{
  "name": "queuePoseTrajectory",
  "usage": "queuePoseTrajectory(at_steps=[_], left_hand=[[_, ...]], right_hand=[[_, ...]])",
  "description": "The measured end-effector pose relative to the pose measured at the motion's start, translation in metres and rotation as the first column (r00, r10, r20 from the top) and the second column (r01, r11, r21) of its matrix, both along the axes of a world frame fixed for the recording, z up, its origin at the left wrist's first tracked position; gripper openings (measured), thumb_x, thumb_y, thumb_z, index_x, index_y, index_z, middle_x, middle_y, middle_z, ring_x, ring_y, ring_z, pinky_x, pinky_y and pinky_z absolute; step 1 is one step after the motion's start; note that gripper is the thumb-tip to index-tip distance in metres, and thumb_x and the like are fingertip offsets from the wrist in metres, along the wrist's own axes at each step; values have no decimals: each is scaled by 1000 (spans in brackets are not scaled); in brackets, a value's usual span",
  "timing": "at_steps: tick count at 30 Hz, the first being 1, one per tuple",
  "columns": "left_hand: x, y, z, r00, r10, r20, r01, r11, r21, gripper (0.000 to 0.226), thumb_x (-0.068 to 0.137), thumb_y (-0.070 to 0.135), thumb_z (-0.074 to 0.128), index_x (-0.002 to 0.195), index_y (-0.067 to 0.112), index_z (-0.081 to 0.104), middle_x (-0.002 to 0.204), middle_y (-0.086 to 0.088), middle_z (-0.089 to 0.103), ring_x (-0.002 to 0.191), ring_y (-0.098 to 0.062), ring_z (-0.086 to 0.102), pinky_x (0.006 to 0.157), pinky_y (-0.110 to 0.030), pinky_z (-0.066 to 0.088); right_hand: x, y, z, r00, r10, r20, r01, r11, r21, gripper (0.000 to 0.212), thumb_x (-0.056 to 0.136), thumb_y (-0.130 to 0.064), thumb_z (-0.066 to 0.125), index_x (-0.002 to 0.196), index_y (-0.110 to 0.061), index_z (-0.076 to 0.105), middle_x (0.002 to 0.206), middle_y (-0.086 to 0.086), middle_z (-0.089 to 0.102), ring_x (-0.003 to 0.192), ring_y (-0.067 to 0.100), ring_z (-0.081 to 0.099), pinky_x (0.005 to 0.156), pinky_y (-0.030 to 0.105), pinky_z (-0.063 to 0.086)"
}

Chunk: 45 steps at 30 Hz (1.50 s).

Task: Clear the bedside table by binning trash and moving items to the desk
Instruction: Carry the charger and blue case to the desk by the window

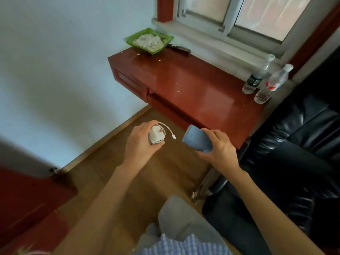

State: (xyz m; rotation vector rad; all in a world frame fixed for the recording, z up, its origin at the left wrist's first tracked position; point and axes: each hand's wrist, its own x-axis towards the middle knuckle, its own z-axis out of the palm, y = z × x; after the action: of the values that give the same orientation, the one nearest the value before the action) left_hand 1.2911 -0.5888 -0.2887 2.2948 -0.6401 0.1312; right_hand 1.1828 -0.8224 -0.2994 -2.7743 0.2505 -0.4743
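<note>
Ideally, the left hand [140, 142], grasping the white charger block with coiled cable [156, 136], and the right hand [219, 147], gripping the tilted grey-blue cup [196, 139], set both upright on the red wooden table [184, 85]'s near bare patch.

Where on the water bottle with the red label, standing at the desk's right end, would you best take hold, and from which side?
Grip the red-label bottle around its straight body at the label, fingers wrapping from the near, open side of the desk. It stands upright and round, so a side wrap suits it. The green-label bottle stands close behind it on the window side, so coming from there looks cramped.
</note>
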Motion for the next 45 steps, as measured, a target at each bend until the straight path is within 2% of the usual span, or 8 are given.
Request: queuePoseTrajectory(at_steps=[7,13,19,23,28,33,38,45], left_hand=[[91,-42,-23,992,-124,-3,124,992,6,60,67,27,83,121,19,56,111,0,63,100,-18,54,80,-23,41],[202,-111,-15,981,-194,20,194,981,9,61,65,25,84,119,18,57,109,0,64,98,-18,56,82,-31,49],[285,-188,0,962,-260,85,262,965,-16,62,64,24,85,119,16,58,106,1,64,95,-16,54,80,-17,36],[314,-219,-17,941,-335,48,336,942,-7,63,63,25,85,119,15,58,107,0,64,96,-16,55,80,-18,39],[360,-257,-39,889,-458,0,458,889,12,63,62,26,86,117,17,58,106,0,65,93,-20,57,77,-31,49],[415,-293,-46,846,-532,-48,531,847,-28,60,62,25,86,115,20,59,103,5,64,91,-18,56,78,-24,42],[454,-325,-55,809,-581,-90,581,813,-23,61,60,24,86,115,20,60,104,4,64,91,-19,56,79,-30,46],[475,-355,-69,799,-583,-143,589,808,-2,58,62,25,85,114,23,59,101,5,63,89,-20,55,76,-27,42]], right_hand=[[67,-40,-22,990,-120,-71,121,993,11,68,64,-30,83,124,-14,58,109,7,61,96,27,58,59,36,53],[155,-96,-32,971,-230,-62,232,972,26,71,60,-30,85,123,-15,58,105,5,61,93,27,58,59,36,52],[224,-157,-25,943,-329,-53,331,943,30,71,57,-29,85,122,-15,59,103,5,62,90,27,59,58,37,54],[250,-186,-25,919,-389,-62,391,920,25,71,57,-29,85,122,-15,59,103,5,62,89,27,58,59,36,51],[280,-212,-35,878,-461,-126,465,885,1,71,54,-26,85,120,-14,61,102,7,63,86,29,60,61,39,54],[311,-228,-44,809,-565,-159,566,823,-46,73,51,-25,85,119,-14,62,100,7,64,84,29,61,66,38,53],[343,-254,-49,734,-639,-231,643,763,-67,73,54,-25,85,123,-14,61,103,9,63,89,33,61,72,42,50],[385,-300,-60,700,-568,-433,594,800,-89,76,67,-28,78,136,-21,47,122,6,55,110,31,51,91,40,39]])
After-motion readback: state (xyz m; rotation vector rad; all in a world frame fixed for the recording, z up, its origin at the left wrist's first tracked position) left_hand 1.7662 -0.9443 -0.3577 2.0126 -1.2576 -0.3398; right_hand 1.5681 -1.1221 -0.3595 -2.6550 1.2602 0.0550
